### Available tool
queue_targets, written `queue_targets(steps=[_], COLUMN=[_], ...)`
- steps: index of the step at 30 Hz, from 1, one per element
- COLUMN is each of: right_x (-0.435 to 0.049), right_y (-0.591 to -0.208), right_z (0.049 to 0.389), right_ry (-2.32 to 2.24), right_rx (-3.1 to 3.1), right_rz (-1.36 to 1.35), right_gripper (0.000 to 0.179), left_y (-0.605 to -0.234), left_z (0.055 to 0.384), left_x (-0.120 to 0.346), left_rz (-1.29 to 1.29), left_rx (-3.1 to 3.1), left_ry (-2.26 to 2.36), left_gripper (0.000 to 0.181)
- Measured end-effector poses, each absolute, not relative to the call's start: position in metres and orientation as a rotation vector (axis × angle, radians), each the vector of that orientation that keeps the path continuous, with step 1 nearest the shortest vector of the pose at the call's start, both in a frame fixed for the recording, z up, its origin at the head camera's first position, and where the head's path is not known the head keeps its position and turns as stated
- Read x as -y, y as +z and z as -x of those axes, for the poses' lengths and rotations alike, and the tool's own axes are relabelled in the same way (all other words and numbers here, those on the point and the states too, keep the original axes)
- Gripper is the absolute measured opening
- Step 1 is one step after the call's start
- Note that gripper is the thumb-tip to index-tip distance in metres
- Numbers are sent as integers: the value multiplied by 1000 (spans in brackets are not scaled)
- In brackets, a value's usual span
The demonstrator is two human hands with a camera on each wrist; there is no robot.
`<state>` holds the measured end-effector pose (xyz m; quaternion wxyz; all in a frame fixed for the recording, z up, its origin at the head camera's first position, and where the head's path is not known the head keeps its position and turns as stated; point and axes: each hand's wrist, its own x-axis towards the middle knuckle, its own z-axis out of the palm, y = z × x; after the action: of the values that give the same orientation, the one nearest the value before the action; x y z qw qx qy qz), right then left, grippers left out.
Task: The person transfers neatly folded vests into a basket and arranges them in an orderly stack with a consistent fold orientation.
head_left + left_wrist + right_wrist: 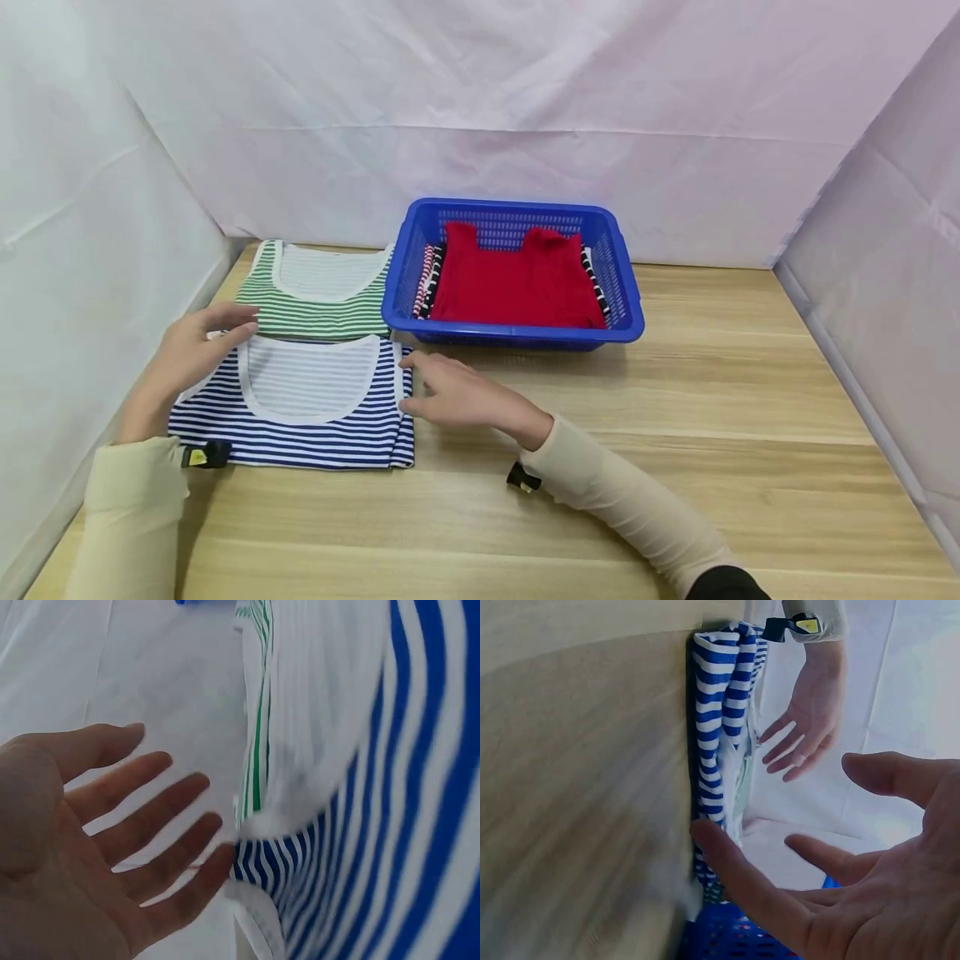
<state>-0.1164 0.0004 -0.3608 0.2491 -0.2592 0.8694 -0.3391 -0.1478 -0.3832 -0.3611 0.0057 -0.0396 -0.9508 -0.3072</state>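
A folded blue-and-white striped tank top [292, 442] lies flat on the table, its wide white-edged neckline facing the back. My left hand [197, 346] is over its left shoulder, fingers spread and relaxed; in the left wrist view nothing is in the palm. On the other side my right hand [468, 393] reaches in, with its fingertips right at the garment's right edge. The right wrist view shows those fingers [742, 874] loosely extended beside the folded layers. Behind lies a folded green-and-white striped tank top [315, 315], its front edge meeting the blue one.
A blue plastic basket [517, 335] stands at the back centre, close to the green-striped top. Inside, a red top [510, 292] lies over black-and-white fabric [596, 287] and red-and-white striped fabric [422, 279]. White sheeting [480, 100] walls the wooden table [712, 433] at back and sides.
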Motion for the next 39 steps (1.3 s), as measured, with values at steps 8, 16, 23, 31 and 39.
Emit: queue_targets(steps=[8,16,23,31,39], right_x=[6,8,11,14,17], right_y=[-372,-385,-391,-392,-398], right_z=[121,126,130,131,132], right_ry=[-1016,-1186,-1353,-1565,-1447], right_rx=[-2300,-2124,-2042,-1919,-1925], right_rz=[660,661,632,559,589], right_gripper=[68,59,53,53,48], left_y=[-365,-365,-360,-362,-361], left_z=[151,145,143,143,140], left_x=[410,422,423,427,428], left_rz=[-113,-325,-420,-343,-197], left_rx=[3140,3286,3290,3300,3344], left_ry=[-929,-971,-1082,-1107,-1113], left_gripper=[74,95,84,74,56])
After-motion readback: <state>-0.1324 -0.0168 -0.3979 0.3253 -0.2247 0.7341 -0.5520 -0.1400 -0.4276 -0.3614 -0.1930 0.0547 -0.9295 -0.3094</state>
